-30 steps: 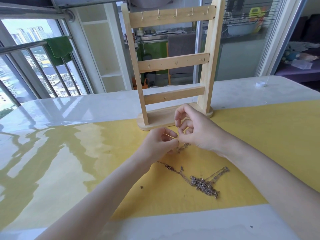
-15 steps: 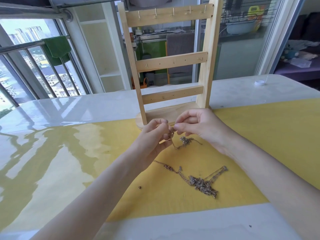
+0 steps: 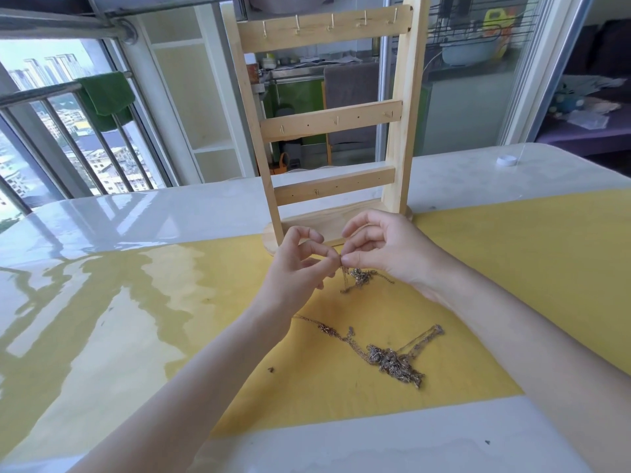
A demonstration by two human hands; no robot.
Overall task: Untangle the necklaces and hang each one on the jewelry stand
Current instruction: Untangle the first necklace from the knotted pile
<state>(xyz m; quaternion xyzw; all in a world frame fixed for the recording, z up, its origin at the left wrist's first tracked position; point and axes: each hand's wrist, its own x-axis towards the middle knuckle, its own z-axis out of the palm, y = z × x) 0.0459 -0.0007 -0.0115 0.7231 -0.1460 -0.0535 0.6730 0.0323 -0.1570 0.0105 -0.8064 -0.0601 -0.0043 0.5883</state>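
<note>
Where the two hands meet just right of the frame's middle, I see my left hand (image 3: 300,264) and my right hand (image 3: 386,249) pinching the same small chain (image 3: 362,278), thumb and forefinger pressed together on it from either side. The chain hangs in a little knotted bunch below the fingertips, its lower end touching or almost touching the yellow mat (image 3: 512,268); I cannot tell which. The other fingers of both hands are curled loosely above the pinch.

A second tangle of necklaces (image 3: 389,360) lies flat on the mat in the lower centre, well apart from the hands, with one strand trailing up and left and another looping to the right. The wooden stand (image 3: 327,121) rises in the upper centre, its base just behind the hands on the white table (image 3: 136,213). Its three crossbars carry small hooks, all bare. A small white cap (image 3: 506,160) sits on the table at the right edge.
</note>
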